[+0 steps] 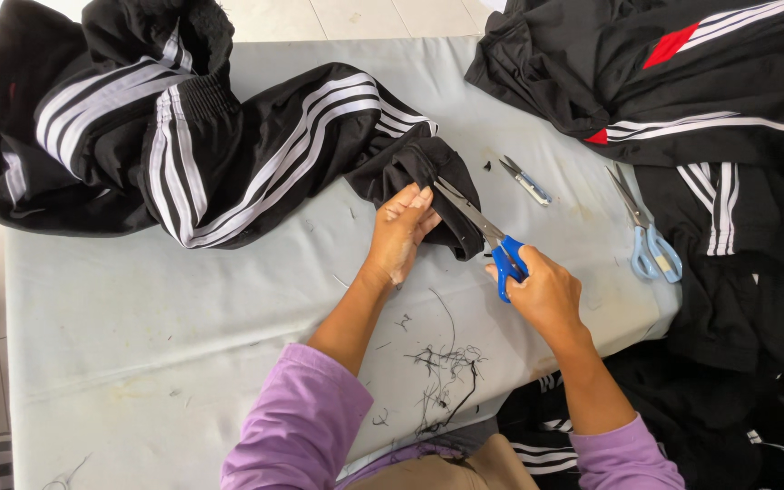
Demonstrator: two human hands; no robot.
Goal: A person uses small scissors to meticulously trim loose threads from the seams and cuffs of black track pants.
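Left hand (403, 231) pinches the cuff of black striped trousers (256, 154) lying across the grey surface (138, 318). Right hand (544, 290), fingers clenched through blue-handled scissors (483, 231), blades at the cuff. Cut threads (442, 372) near the wrists. Pale-blue scissors (651, 240) and small snips (525, 180) lie apart, right.
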